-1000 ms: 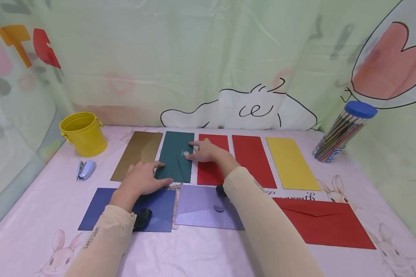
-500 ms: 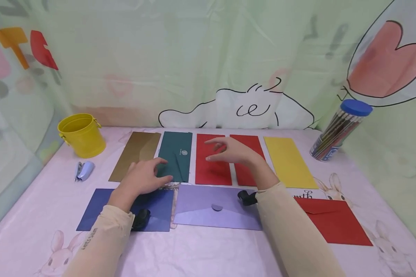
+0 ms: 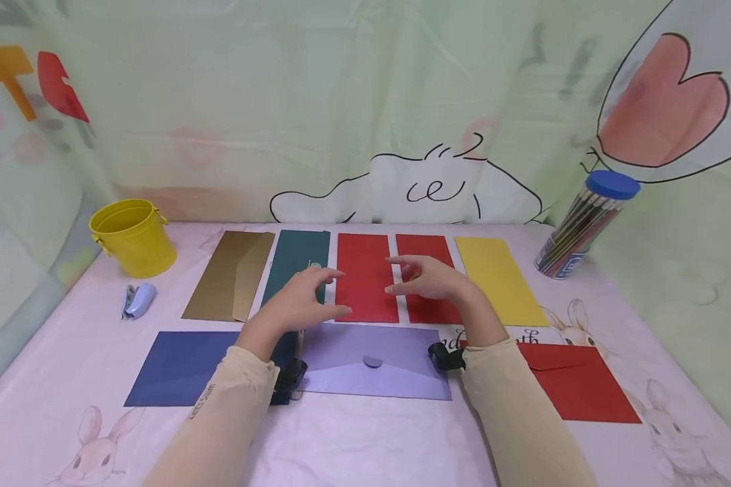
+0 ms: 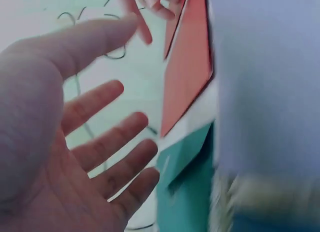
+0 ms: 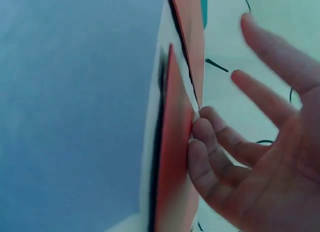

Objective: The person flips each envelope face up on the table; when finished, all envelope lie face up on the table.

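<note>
Touching the plain red envelope (image 3: pixel 365 277) softly on both long edges should keep it straight in its spot between the green envelope (image 3: pixel 297 253) and its red neighbour (image 3: pixel 425 245), while left hand (image 3: pixel 300 301) and right hand (image 3: pixel 436 279), thumbs spread from fingers, hold nothing.

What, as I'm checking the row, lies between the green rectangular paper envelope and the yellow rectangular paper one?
In the head view: one red rectangular paper envelope, then another red envelope, partly hidden by the right hand.

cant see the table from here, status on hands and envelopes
Left hand empty, near green envelope. Right hand empty, over a rear red envelope. Both envelopes flat. Yellow bucket, pencil jar clear of hands.
</note>
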The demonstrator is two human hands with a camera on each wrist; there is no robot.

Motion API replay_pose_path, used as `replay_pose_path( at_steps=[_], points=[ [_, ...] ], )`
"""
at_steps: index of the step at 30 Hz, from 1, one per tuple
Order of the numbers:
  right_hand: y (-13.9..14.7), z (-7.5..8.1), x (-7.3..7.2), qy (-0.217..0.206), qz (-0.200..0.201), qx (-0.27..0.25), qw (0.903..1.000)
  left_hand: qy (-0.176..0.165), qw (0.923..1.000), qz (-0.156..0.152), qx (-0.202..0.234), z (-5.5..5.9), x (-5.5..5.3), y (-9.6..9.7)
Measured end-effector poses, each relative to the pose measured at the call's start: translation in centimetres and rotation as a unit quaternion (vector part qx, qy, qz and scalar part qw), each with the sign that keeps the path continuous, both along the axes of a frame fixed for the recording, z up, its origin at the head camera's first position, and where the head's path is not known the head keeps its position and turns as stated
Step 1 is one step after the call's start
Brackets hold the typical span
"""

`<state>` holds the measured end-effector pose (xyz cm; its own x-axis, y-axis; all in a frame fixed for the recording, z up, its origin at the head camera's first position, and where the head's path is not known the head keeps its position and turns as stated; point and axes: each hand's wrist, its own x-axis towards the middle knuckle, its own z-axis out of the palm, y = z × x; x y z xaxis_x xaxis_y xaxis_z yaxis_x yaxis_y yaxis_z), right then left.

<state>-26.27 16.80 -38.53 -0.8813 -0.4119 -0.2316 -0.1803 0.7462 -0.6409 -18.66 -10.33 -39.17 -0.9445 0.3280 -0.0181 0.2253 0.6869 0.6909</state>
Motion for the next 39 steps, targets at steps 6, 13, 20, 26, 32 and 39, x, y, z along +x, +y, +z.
replay_pose_path(
  at_steps=[6, 13, 20, 26, 32, 39],
  points=[
    [0.5, -0.9, -0.2, -0.004, -0.002, -0.010, 0.9999, 0.000, 0.9986, 0.013, -0.051, -1.4, -0.7, 1.8],
    [0.2, -1.1, -0.1, -0.012, 0.000, -0.013, 0.9998, 0.017, 0.9921, 0.016, -0.123, -2.1, -0.6, 2.0],
    [-0.5, -0.9, 0.1, 0.000, 0.015, -0.003, 0.9999, 0.038, 0.9902, 0.006, -0.135, -2.5, -0.7, 1.3],
    [-0.9, -0.3, 0.7, 0.013, 0.011, 0.011, 0.9998, 0.028, 0.9914, 0.009, -0.128, -2.4, -0.6, 1.3],
    [-0.8, -0.5, 0.7, 0.019, 0.015, 0.029, 0.9993, 0.036, 0.9897, 0.018, -0.137, -2.4, -0.7, 1.7],
    [-0.5, -1.0, 0.7, 0.016, 0.008, 0.055, 0.9984, 0.039, 0.9872, 0.019, -0.154, -2.3, -0.7, 2.2]
  ],
)
